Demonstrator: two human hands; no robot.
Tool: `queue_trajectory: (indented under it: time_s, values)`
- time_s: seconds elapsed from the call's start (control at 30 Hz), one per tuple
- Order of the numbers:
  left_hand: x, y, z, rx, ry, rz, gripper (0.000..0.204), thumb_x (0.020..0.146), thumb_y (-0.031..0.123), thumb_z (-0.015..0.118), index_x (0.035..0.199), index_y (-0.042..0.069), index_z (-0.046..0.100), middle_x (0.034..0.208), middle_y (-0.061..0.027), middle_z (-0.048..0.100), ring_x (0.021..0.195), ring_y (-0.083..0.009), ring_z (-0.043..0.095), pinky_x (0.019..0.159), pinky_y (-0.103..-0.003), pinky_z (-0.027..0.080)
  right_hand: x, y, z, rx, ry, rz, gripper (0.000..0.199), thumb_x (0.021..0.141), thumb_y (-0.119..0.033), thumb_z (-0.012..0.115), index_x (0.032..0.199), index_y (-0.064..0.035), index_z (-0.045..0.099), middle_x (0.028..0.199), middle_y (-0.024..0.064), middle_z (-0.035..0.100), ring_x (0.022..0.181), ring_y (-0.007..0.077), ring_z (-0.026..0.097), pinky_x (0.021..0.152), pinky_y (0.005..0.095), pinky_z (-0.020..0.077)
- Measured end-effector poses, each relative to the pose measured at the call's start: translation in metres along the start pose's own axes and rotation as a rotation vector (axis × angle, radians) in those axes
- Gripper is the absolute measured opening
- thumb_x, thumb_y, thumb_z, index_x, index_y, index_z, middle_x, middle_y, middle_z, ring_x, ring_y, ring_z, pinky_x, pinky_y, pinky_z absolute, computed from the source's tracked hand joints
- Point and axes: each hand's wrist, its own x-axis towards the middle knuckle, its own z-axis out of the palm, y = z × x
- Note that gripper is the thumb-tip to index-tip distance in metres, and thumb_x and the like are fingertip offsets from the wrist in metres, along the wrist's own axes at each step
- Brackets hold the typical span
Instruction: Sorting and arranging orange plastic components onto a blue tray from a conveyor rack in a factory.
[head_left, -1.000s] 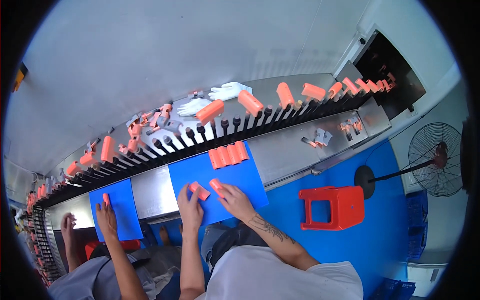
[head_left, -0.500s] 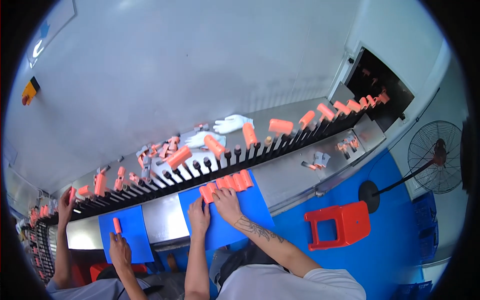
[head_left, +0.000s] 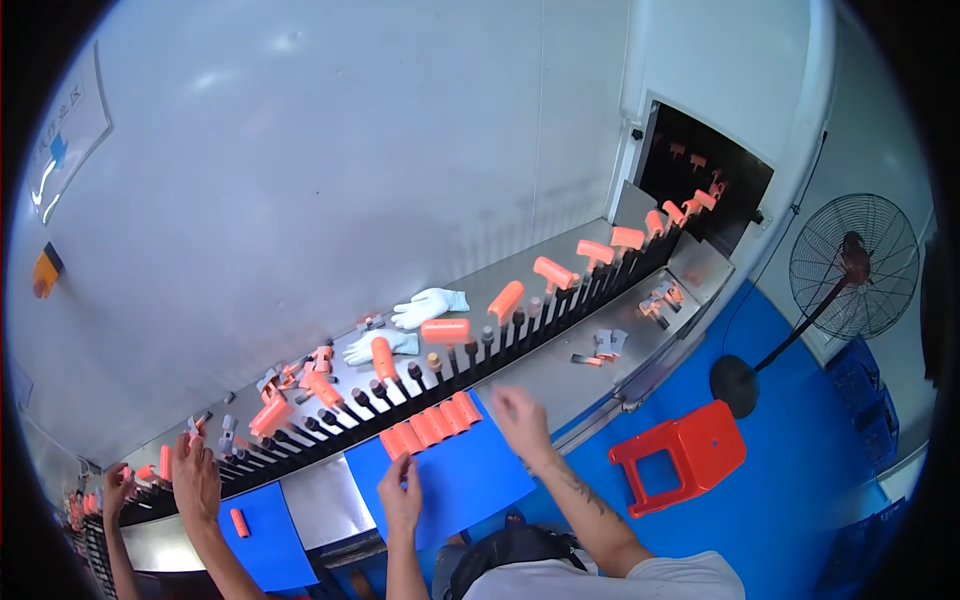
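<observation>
On a blue mat [head_left: 450, 490] stands a row of several curved orange plastic pieces [head_left: 432, 426], side by side along the edge near the conveyor. My left hand [head_left: 400, 492] is at the near side of the row's left end, fingers loosely bent and apart, holding nothing that I can see. Whether its fingertips touch the leftmost piece is hard to tell. My right hand [head_left: 521, 418] is raised past the row's right end, smeared by motion with its fingers curled. Beyond the row, orange T-shaped pieces [head_left: 445, 331] sit on the conveyor's black upright holders [head_left: 487, 345].
White gloves [head_left: 432, 307] and grey and orange parts [head_left: 300, 372] lie behind the conveyor. More parts [head_left: 607, 345] rest on the metal ledge at right. A co-worker's hands [head_left: 196, 475] reach the line at left. A red stool [head_left: 690, 458] and a fan [head_left: 853, 265] stand right.
My right hand has left the orange pieces and swung up to the right. My left hand has drawn back slightly. The co-worker's right hand has moved from the left mat to the conveyor.
</observation>
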Motion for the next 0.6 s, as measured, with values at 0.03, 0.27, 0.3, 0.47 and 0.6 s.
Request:
queue_trajectory:
  time_s: [0.03,0.27,0.3,0.47,0.6]
  values:
    - [0.012,0.014,0.001,0.007,-0.068,0.084,0.023,0.095,0.009,0.059,0.113,-0.004,0.067,0.091,-0.0158,0.073,0.084,-0.0215,0.072,0.077,-0.032,0.055,0.024,-0.008,-0.007,0.017,0.098,-0.031,0.022,0.096,-0.015,0.059,0.109,0.0012,0.066,0.098,0.0188,0.069,0.088,0.0361,0.067,0.078,0.0422,0.0538]
    - [0.153,0.116,0.021,0.255,-0.087,0.054,0.038,0.093,0.034,0.061,0.102,-0.002,0.068,0.079,-0.0196,0.069,0.074,-0.0355,0.069,0.067,-0.042,0.052,0.126,-0.032,0.007,-0.222,-0.106,-0.149,0.033,0.089,-0.029,0.068,0.103,0.0007,0.066,0.089,0.0209,0.069,0.085,0.0398,0.066,0.076,0.0474,0.0513]
    - [0.158,0.117,0.02,0.393,-0.16,0.142,0.035,0.09,0.032,0.065,0.1,-0.001,0.068,0.081,-0.0221,0.069,0.077,-0.0387,0.068,0.07,-0.046,0.052,0.126,-0.028,0.007,-0.302,-0.179,-0.135,0.031,0.087,-0.028,0.069,0.101,-0.0004,0.067,0.088,0.0207,0.069,0.087,0.0398,0.066,0.077,0.048,0.0515]
    - [0.173,0.11,0.002,0.856,-0.13,0.206,0.027,0.081,0.029,0.073,0.078,0.002,0.072,0.076,-0.0218,0.069,0.074,-0.0386,0.069,0.067,-0.047,0.056,0.131,-0.055,0.03,-0.531,-0.305,-0.254,0.01,0.077,-0.012,0.068,0.078,-0.002,0.071,0.079,0.0212,0.069,0.078,0.038,0.07,0.072,0.0483,0.0561]
    - [0.183,0.091,-0.04,0.644,-0.177,0.015,0.029,0.078,0.029,0.071,0.078,0.0,0.074,0.068,-0.021,0.068,0.062,-0.0315,0.069,0.062,-0.04,0.055,0.151,-0.071,0.055,-0.48,-0.545,-0.181,0.02,0.075,-0.015,0.067,0.084,0.0015,0.072,0.08,0.0204,0.071,0.077,0.0354,0.071,0.07,0.0464,0.056]
